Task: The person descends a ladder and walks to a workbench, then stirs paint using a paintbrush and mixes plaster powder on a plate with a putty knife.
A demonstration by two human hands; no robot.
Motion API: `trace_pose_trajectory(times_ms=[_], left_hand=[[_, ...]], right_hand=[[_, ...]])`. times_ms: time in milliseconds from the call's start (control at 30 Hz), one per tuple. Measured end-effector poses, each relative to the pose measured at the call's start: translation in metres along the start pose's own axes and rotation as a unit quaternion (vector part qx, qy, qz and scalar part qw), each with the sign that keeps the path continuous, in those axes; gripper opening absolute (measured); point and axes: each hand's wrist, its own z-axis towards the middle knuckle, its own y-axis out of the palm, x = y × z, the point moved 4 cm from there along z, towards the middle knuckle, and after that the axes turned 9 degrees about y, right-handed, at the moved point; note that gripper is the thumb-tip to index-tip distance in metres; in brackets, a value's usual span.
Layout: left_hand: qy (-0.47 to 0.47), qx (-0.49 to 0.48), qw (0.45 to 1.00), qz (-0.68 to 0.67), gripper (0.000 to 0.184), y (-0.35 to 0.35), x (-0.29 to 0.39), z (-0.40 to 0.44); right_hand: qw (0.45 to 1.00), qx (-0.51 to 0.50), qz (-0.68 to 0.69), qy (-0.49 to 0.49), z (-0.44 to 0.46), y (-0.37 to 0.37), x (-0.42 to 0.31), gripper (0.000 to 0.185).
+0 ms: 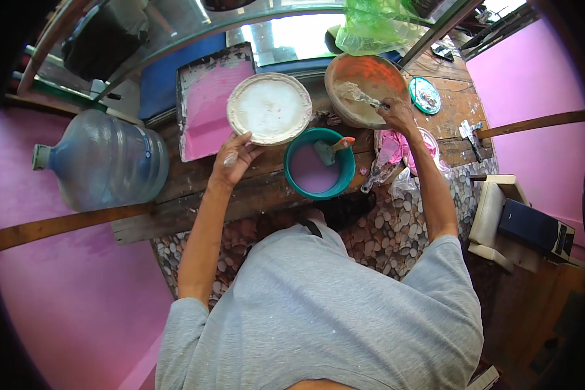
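Observation:
My left hand [235, 158] is closed on the lower edge of a round, whitish lid [271, 107] with paste crusted round its rim. My right hand [400, 116] grips the handle of a scraper [369, 99] whose paste-covered end is inside an orange-brown bowl [346, 117]. Pale paste [349, 91] clings to that end, so the blade's shape is hidden. Between my hands stands a green bucket [288, 170] of pinkish-purple liquid, with an orange-tipped brush [333, 149] leaning in it.
A pink-coated paint tray [211, 110] lies behind the lid. To the left, a big water bottle [110, 159] rests on its side. Right of the bowl are a green-rimmed lid [426, 95] and another scraper [469, 138]. A green plastic bag [377, 26] hangs above.

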Motion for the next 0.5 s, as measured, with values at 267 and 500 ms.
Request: trace_pose_trajectory(times_ms=[267,500], left_hand=[[-0.022,-0.02,0.999,-0.044,0.036,0.029,-0.019,0.047],[-0.058,-0.026,0.997,-0.043,0.039,0.031,-0.036,0.065]], right_hand=[[0.998,0.029,0.035,0.039,-0.014,-0.002,0.016,0.041],[0.995,0.023,0.046,0.081,-0.031,-0.014,0.021,0.041]])
